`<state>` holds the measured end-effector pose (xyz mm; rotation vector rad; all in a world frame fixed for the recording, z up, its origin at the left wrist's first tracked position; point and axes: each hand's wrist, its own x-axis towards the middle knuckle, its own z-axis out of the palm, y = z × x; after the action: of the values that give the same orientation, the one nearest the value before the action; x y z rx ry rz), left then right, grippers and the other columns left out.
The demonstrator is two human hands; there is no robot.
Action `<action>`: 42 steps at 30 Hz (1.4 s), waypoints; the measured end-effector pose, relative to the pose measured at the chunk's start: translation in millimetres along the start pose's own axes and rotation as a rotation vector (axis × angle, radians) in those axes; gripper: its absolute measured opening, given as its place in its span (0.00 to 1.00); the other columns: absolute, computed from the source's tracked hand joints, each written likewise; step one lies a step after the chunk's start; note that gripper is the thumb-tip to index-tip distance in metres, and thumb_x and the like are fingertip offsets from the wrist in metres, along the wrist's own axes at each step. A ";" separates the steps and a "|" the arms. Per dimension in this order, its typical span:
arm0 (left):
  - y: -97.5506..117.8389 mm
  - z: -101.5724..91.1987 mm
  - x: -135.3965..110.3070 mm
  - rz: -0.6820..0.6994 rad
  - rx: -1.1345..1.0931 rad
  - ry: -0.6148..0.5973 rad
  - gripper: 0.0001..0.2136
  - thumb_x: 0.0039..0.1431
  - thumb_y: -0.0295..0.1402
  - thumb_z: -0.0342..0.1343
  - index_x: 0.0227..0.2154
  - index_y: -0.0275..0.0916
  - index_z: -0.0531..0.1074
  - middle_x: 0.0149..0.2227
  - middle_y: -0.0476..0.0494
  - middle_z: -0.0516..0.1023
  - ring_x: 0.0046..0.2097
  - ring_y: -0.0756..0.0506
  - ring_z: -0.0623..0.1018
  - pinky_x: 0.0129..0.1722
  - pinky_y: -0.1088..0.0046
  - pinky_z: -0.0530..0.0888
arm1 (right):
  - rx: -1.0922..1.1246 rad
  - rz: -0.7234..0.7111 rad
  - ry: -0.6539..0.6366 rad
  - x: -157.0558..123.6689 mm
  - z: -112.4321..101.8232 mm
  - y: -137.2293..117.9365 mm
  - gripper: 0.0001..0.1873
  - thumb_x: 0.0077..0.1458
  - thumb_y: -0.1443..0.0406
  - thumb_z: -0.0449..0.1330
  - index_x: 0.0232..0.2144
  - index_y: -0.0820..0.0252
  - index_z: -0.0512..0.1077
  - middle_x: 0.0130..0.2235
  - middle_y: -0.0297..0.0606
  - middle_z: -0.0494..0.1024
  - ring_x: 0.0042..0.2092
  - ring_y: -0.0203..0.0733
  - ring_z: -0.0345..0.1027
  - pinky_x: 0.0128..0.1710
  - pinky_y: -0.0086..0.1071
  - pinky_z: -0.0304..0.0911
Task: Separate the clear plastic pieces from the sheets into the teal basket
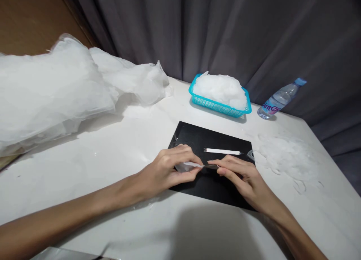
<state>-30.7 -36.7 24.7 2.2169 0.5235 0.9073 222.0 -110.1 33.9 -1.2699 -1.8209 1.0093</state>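
Observation:
A black mat [197, 138] lies on the white table [113, 166]. My left hand [169, 170] rests on the mat's left part and pinches a small translucent white piece [190, 164]. My right hand [239, 175] holds a thin metal tool [210, 166] whose tip meets that piece. A second slim white-and-metal tool [222, 151] lies free on the mat, just beyond my fingers.
A big heap of thin white translucent sheets [56, 94] fills the table's left side. A turquoise basket [220, 106] of white pieces stands at the back. A water bottle [279, 100] lies beside it. Loose white scraps [287, 158] are scattered to the right of the mat.

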 end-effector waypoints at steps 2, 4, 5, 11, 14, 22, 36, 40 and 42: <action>0.0 0.2 -0.2 -0.005 0.000 -0.007 0.04 0.65 0.23 0.62 0.41 0.35 0.79 0.33 0.48 0.78 0.34 0.50 0.74 0.36 0.74 0.70 | -0.004 -0.010 0.003 -0.2 -0.2 -0.2 0.15 0.72 0.63 0.58 0.55 0.49 0.80 0.38 0.34 0.78 0.41 0.37 0.72 0.44 0.30 0.65; -0.2 0.1 -0.4 -0.007 0.001 -0.013 0.04 0.65 0.23 0.62 0.41 0.35 0.78 0.33 0.48 0.78 0.34 0.50 0.74 0.36 0.74 0.70 | -0.010 -0.018 0.004 -0.5 -0.5 -0.4 0.15 0.72 0.64 0.58 0.55 0.48 0.80 0.39 0.33 0.78 0.41 0.36 0.72 0.44 0.29 0.65; -0.3 0.1 -0.5 -0.007 0.001 -0.017 0.04 0.65 0.23 0.62 0.41 0.35 0.78 0.33 0.48 0.78 0.34 0.50 0.74 0.37 0.74 0.70 | -0.015 -0.022 0.004 -0.6 -0.7 -0.5 0.15 0.72 0.64 0.58 0.55 0.48 0.80 0.39 0.33 0.79 0.41 0.36 0.72 0.44 0.29 0.65; -0.6 -0.4 -0.6 -0.011 0.003 -0.033 0.03 0.66 0.24 0.62 0.41 0.35 0.78 0.33 0.48 0.78 0.34 0.50 0.74 0.38 0.73 0.70 | -0.068 -0.060 0.018 -0.1 -0.2 -1.6 0.14 0.71 0.65 0.58 0.52 0.52 0.81 0.39 0.35 0.80 0.41 0.37 0.73 0.44 0.30 0.66; 0.3 -0.1 0.1 -0.013 0.000 -0.037 0.04 0.66 0.24 0.62 0.41 0.35 0.78 0.34 0.48 0.79 0.34 0.50 0.74 0.38 0.73 0.70 | -0.092 -0.078 0.054 0.7 -0.6 -1.7 0.13 0.71 0.65 0.58 0.50 0.53 0.82 0.39 0.35 0.80 0.40 0.37 0.74 0.43 0.30 0.67; -2.0 0.1 -0.9 -0.030 -0.002 -0.042 0.03 0.67 0.25 0.61 0.42 0.35 0.78 0.33 0.48 0.78 0.34 0.50 0.74 0.38 0.72 0.70 | -0.110 -0.039 0.047 -1.1 -8.8 1.8 0.14 0.72 0.63 0.57 0.52 0.52 0.81 0.41 0.35 0.81 0.42 0.37 0.74 0.46 0.30 0.67; 1.9 -4.2 13.7 -0.766 -0.646 -0.028 0.15 0.61 0.46 0.68 0.38 0.38 0.80 0.35 0.43 0.86 0.35 0.45 0.83 0.35 0.72 0.76 | -0.071 -0.016 0.142 0.1 -10.8 8.9 0.16 0.72 0.60 0.57 0.55 0.49 0.80 0.39 0.35 0.80 0.40 0.38 0.73 0.47 0.33 0.67; -0.4 -3.8 15.3 -0.827 -0.792 -0.079 0.16 0.64 0.46 0.66 0.40 0.36 0.80 0.40 0.38 0.86 0.37 0.45 0.83 0.36 0.73 0.76 | -0.050 -0.037 0.181 1.0 -7.0 10.0 0.17 0.72 0.60 0.57 0.58 0.48 0.78 0.39 0.35 0.79 0.41 0.39 0.73 0.47 0.33 0.67; -0.8 -2.6 15.3 -0.840 -0.869 -0.082 0.15 0.65 0.45 0.65 0.39 0.35 0.78 0.38 0.40 0.85 0.34 0.48 0.82 0.34 0.75 0.74 | -0.041 -0.044 0.185 0.4 -5.1 10.2 0.17 0.72 0.61 0.57 0.58 0.48 0.78 0.39 0.35 0.79 0.42 0.39 0.73 0.47 0.34 0.68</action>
<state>-22.4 -26.2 32.5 1.0746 0.7503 0.4378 230.6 -106.4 27.3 -1.2970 -1.7269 0.8069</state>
